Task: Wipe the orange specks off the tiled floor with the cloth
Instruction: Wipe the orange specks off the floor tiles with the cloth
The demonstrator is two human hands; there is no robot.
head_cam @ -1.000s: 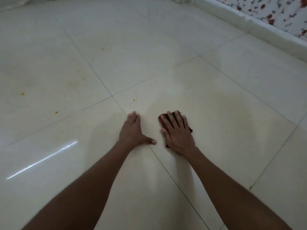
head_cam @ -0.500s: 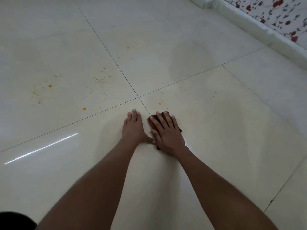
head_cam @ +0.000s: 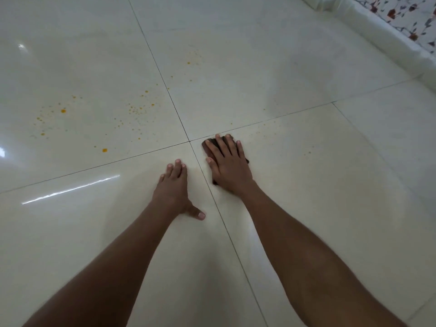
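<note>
My right hand lies flat with straight fingers on a dark brown cloth, pressing it to the cream tiled floor just right of where four tiles meet. Only the cloth's edges show around the fingers. My left hand rests flat on the floor to the left of the grout line, thumb spread out, touching nothing else. Orange specks are scattered over the far left tile, with a larger spot nearer the joint. A few more specks dot the tile beyond.
A white raised ledge runs along the far right, with a flower-patterned surface behind it. Faint specks lie on the tile right of the cloth. Light glare streaks cross the floor at left.
My right hand has pushed the cloth forward to the tile joint, over the place where an orange speck lay. The left hand has stayed back, and the view has shifted to show more specks at left.
</note>
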